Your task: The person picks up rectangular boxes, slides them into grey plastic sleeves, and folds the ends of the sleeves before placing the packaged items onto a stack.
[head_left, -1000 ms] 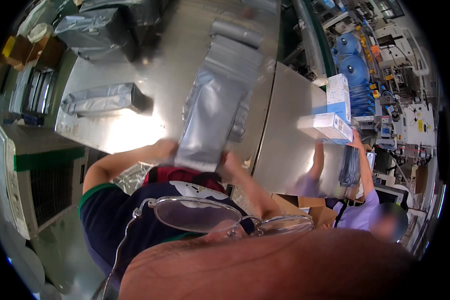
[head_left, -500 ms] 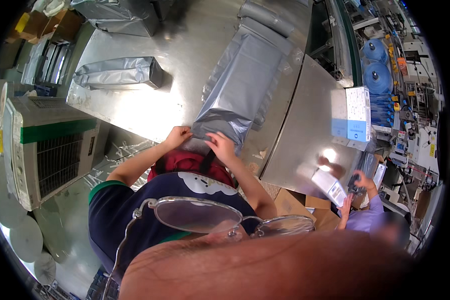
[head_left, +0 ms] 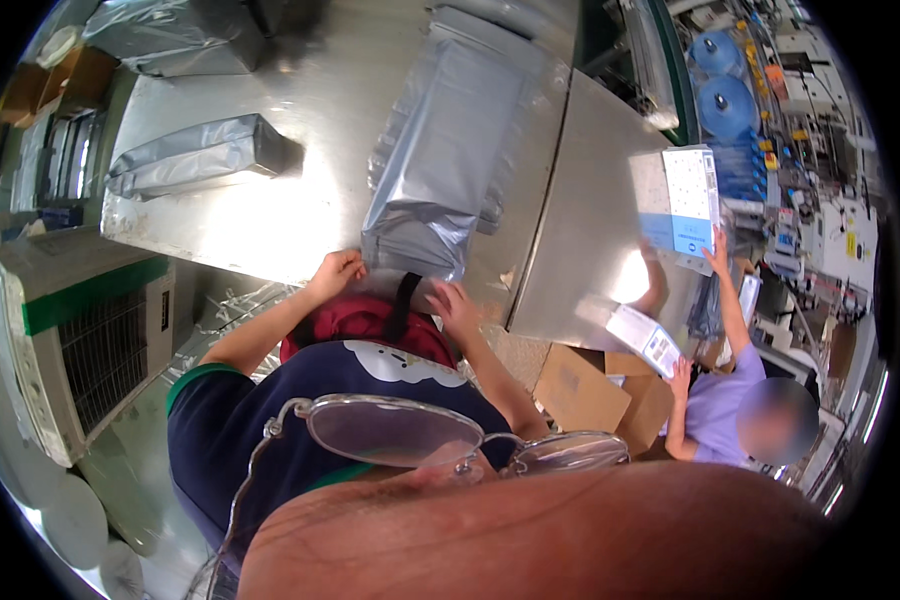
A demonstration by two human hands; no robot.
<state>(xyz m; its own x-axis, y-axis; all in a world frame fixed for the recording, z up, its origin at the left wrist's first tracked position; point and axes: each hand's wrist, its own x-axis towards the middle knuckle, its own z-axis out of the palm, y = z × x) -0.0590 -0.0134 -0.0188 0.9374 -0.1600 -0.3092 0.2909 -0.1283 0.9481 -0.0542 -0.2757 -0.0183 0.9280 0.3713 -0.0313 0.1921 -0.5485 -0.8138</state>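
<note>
A stack of flat silver-grey foil bags point(head_left: 440, 140) lies on the metal table, its open-looking, crumpled end toward me. My left hand point(head_left: 338, 272) is beside the near left corner of the top bag, fingers curled with the tips pressed together. Whether anything is between them I cannot tell. My right hand point(head_left: 455, 310) is just below the bag's near edge, apart from it, with loosely bent fingers spread and nothing visible in them. Between my hands a black strap point(head_left: 404, 303) crosses dark red cloth point(head_left: 345, 322) at my waist.
A filled foil bag point(head_left: 200, 155) lies on the metal table point(head_left: 320, 130) at left, with larger foil-wrapped packs point(head_left: 175, 35) behind. A beige machine point(head_left: 90, 330) stands at far left. At right, a co-worker handles white boxes point(head_left: 648, 338) beside an open carton point(head_left: 582, 385).
My right hand has come off the top bag's near edge toward me; my left hand is now at its corner. The co-worker's one hand has reached forward to the upright blue-and-white box. The view has shifted.
</note>
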